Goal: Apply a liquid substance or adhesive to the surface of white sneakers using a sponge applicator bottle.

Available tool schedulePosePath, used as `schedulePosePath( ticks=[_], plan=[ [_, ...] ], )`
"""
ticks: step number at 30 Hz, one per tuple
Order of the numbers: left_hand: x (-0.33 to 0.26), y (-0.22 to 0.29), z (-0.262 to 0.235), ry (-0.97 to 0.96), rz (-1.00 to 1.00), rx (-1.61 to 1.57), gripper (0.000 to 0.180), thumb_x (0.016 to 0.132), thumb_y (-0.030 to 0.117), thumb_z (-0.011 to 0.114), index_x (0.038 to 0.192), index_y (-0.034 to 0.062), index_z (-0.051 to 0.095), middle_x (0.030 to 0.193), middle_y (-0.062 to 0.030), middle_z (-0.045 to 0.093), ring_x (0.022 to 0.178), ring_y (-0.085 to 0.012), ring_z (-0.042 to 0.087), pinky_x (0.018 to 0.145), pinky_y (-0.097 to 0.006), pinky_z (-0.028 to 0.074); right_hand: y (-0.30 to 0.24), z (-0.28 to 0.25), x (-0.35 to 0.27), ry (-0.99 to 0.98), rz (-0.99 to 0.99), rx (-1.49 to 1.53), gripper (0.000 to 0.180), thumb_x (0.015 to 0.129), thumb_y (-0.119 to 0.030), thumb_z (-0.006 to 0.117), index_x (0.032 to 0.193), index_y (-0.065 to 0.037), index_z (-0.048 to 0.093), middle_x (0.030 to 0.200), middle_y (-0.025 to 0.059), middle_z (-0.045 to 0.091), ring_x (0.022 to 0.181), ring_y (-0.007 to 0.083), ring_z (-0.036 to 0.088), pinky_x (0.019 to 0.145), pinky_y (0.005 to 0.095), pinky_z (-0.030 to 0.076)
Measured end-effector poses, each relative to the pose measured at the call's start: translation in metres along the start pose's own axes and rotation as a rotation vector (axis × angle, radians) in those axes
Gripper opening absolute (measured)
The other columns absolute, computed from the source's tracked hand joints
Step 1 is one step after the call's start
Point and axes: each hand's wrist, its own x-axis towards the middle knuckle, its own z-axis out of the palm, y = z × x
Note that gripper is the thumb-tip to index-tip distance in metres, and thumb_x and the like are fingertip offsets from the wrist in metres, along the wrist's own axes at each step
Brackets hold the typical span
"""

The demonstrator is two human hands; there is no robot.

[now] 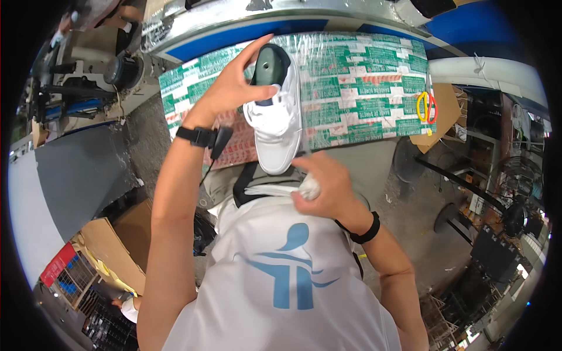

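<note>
A white lace-up shoe lies over the near edge of a board covered in green-and-white tape, its toe toward me. A dark green shoe last fills its heel opening. My left hand is closed round the heel end, thumb on the collar near the laces and fingers round the back. Close to the toe, my right hand is closed on a crumpled white cloth. Its index finger reaches toward the toe; whether it touches the shoe I cannot tell.
Scissors with yellow and red handles lie at the board's right edge. Behind the board runs a metal-edged machine or conveyor. An open cardboard box stands at lower left, beside a grey panel. A pedestal fan stands to the right.
</note>
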Motion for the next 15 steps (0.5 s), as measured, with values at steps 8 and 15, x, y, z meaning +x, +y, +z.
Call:
schedulePosePath(
  ticks=[8, 15],
  plan=[
    [-0.107, -0.041, 0.019, 0.555, -0.489, -0.703, 0.068, 0.108, 0.026, 0.08, 0.162, -0.0027, 0.051, 0.141, -0.0153, 0.073, 0.121, -0.0235, 0.075, 0.1, -0.039, 0.063, 0.042, 0.051, 0.056, -0.057, 0.257, 0.072, 0.071, 0.088, -0.043, 0.091, 0.143, -0.003, 0.072, 0.116, 0.0203, 0.07, 0.106, 0.0432, 0.07, 0.093, 0.0537, 0.057],
    [-0.073, -0.01, -0.005, 0.666, -0.447, -0.135, 0.075, 0.079, 0.02, 0.104, 0.141, -0.0044, 0.068, 0.123, -0.0104, 0.078, 0.111, -0.0196, 0.073, 0.099, -0.035, 0.059, 0.145, 0.026, 0.086, 0.225, -0.03, -0.351, 0.068, 0.08, -0.043, 0.094, 0.133, -0.005, 0.074, 0.111, 0.018, 0.069, 0.102, 0.0415, 0.069, 0.089, 0.0522, 0.057]
  ],
)
